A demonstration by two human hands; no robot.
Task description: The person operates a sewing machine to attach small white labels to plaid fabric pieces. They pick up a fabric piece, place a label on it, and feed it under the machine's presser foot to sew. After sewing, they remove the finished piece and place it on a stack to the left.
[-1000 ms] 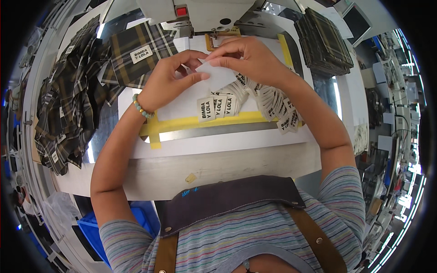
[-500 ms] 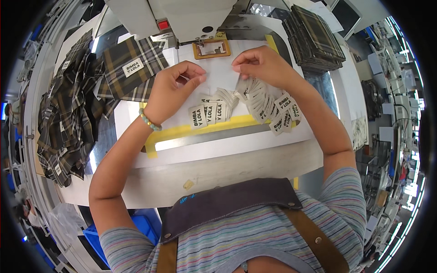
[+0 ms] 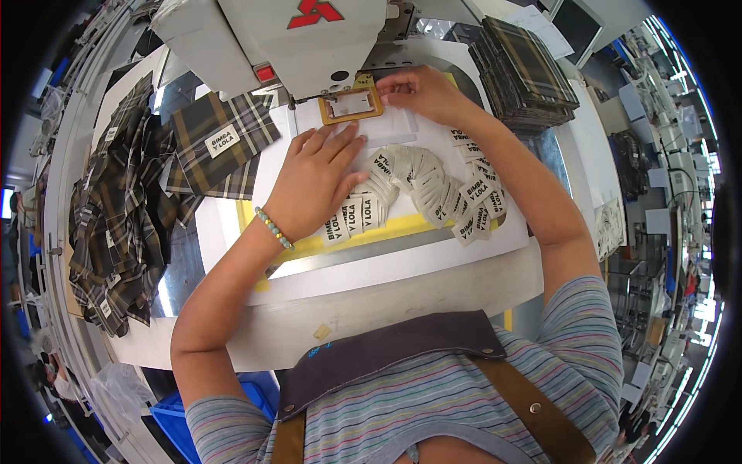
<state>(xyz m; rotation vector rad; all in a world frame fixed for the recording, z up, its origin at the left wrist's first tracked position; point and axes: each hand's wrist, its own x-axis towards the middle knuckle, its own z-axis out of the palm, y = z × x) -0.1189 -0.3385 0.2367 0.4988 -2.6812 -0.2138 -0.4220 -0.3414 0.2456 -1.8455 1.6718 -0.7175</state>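
My left hand lies palm down with its fingers spread, beside a clear plastic plate below the sewing machine's clamp. Its thumb is next to a fanned heap of white fabric labels with dark print. At the right end of the yellow-brown clamp frame, my right hand has its fingers bent and a little apart, the tips at the frame's edge. Nothing shows in its grasp. A pale piece with small dark marks is visible inside the frame, under the white sewing machine head.
Plaid fabric pieces lie heaped at the left; one flat plaid piece bears a label. A tall stack of plaid panels stands at the back right. Yellow tape edges the work area. A blue bin sits below the table.
My left hand has gone from curled fingers to spread and flat, lower on the table. My right hand has moved up to the clamp frame. The whole view has shifted slightly.
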